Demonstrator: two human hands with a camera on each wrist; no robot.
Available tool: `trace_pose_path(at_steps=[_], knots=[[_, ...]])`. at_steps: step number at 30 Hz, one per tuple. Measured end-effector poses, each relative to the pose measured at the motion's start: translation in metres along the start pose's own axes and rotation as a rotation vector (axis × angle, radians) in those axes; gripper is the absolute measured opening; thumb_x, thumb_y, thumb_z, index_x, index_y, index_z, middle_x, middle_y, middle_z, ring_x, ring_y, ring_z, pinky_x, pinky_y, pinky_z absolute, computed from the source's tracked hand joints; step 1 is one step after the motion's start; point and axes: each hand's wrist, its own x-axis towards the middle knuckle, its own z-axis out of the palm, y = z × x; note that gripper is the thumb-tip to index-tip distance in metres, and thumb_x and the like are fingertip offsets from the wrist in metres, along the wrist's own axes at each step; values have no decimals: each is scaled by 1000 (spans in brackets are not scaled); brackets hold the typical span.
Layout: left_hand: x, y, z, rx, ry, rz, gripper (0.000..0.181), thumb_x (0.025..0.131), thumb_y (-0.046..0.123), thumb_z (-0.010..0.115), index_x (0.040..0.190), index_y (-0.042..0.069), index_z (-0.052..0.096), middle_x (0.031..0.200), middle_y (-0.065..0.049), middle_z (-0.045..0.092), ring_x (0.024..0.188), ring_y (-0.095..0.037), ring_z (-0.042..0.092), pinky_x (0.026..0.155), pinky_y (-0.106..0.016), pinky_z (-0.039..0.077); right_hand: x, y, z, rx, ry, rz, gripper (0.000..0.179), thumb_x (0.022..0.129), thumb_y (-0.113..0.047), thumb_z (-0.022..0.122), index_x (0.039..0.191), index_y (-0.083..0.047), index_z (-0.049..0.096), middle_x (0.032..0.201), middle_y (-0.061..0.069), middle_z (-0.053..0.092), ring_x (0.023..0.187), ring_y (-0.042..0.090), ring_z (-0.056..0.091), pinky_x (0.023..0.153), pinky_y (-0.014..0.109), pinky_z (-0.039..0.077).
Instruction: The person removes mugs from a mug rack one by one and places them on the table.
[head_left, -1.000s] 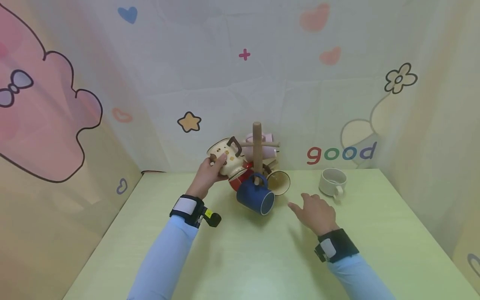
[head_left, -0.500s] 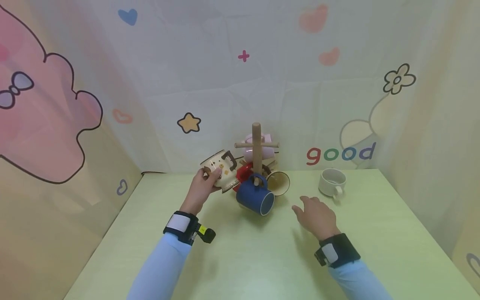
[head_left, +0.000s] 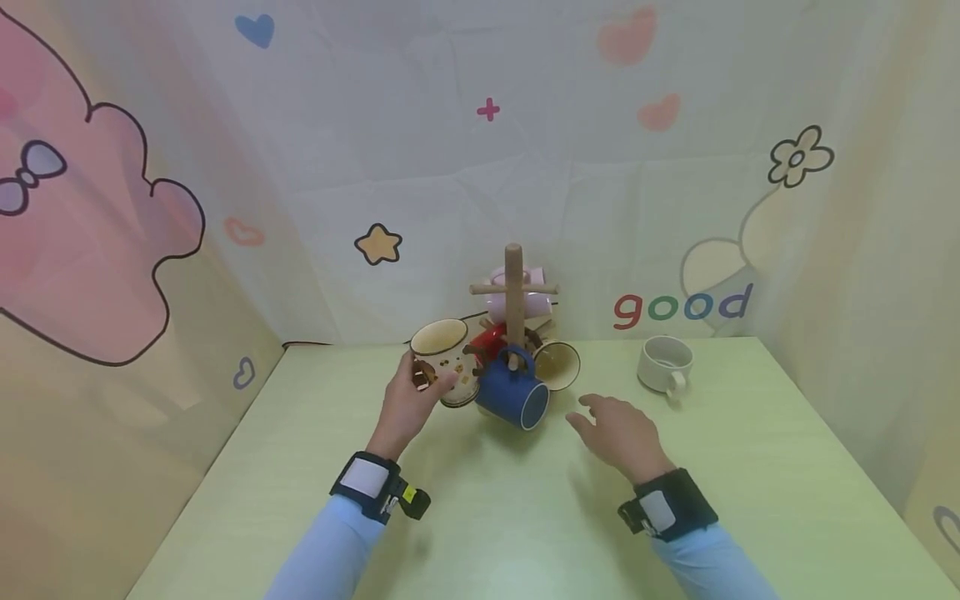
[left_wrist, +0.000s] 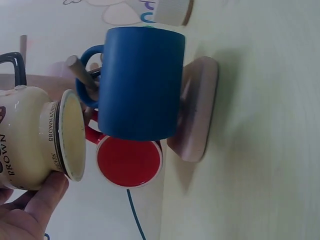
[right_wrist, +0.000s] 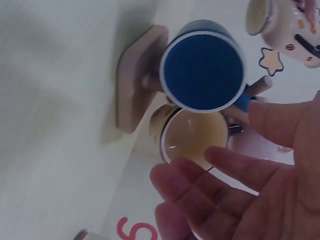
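My left hand (head_left: 401,412) grips a cream mug (head_left: 459,360) with a brown handle and small printed patterns. It is held in the air just left of the wooden mug tree (head_left: 514,292), its mouth tipped up and its handle towards the tree. Brown lettering on the cream mug (left_wrist: 30,135) shows in the left wrist view. A blue mug (head_left: 510,396) hangs by its handle on the front peg, with a red mug (head_left: 490,340) partly hidden behind. My right hand (head_left: 626,437) hovers right of the blue mug, fingers relaxed, holding nothing.
A second cream mug (head_left: 558,367) hangs at the tree's right side, and a pink mug (head_left: 528,305) hangs at the back. A white cup (head_left: 663,367) stands on the light green table (head_left: 510,517) at the right. Printed cloth (head_left: 420,150) encloses the back and sides.
My left hand has lowered the cream mug and drawn it from the upper left peg, turning its mouth upward. My right hand has shifted only slightly.
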Motion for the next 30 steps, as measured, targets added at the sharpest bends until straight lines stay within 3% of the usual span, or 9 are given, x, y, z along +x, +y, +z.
trace_pose_path(at_steps=[6, 12, 16, 22, 30], knots=[[-8, -3, 7, 1, -2, 98, 76, 87, 35, 77, 148, 14, 37, 128, -9, 55, 115, -27, 54, 100, -46, 48, 0, -19, -9, 79, -42, -77, 49, 98, -40, 60, 129, -3, 63, 110, 15, 70, 98, 34, 66, 80, 50, 53], [-15, -4, 18, 86, -38, 163, 79, 83, 36, 81, 148, 18, 40, 130, -2, 56, 111, -22, 56, 95, -45, 51, 1, -36, -13, 130, -81, -141, 54, 95, -47, 63, 128, -5, 64, 103, 7, 70, 94, 28, 66, 76, 45, 53], [-18, -4, 25, 142, -62, 185, 80, 80, 39, 84, 147, 21, 43, 129, 1, 56, 111, -20, 55, 92, -44, 52, 2, -44, -11, 149, -100, -172, 48, 93, -47, 66, 118, -6, 69, 95, 2, 70, 85, 21, 65, 69, 39, 52], [-20, -5, 32, 260, -96, 252, 86, 78, 39, 85, 150, 19, 41, 131, -4, 54, 118, -24, 53, 92, -46, 52, 6, -52, -5, 197, -102, -183, 25, 94, -37, 68, 99, -13, 70, 84, -3, 66, 74, 16, 57, 62, 33, 47], [-23, 2, 36, 337, -112, 351, 88, 76, 27, 88, 149, 16, 41, 133, -7, 54, 120, -25, 53, 94, -45, 51, 9, -54, 1, 209, -58, -203, 14, 97, -23, 65, 99, -9, 67, 74, -1, 54, 67, 16, 50, 58, 30, 41]])
